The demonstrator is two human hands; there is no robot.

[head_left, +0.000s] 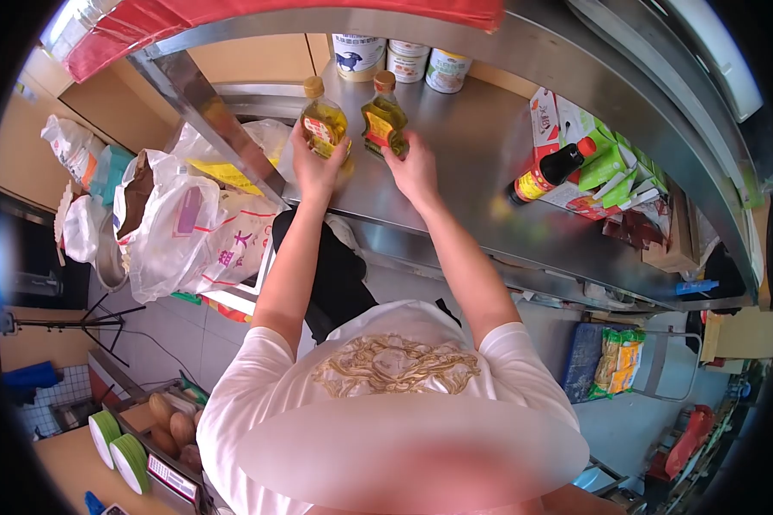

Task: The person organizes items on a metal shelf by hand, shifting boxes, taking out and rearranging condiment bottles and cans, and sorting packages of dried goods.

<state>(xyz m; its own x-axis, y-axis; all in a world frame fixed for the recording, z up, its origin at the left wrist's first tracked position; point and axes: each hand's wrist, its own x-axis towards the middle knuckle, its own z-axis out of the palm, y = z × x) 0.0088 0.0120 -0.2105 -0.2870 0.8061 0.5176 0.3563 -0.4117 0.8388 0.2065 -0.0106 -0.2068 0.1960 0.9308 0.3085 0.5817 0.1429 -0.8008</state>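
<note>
Your left hand is clasped around a gold-capped oil bottle, and your right hand grips a second oil bottle just beside it. Both are at the left part of the steel tabletop, near some cans; a red-capped sauce bottle is well to the right.

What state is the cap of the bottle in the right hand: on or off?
On: the gold cap covers the top of the bottle in the right hand.
</note>
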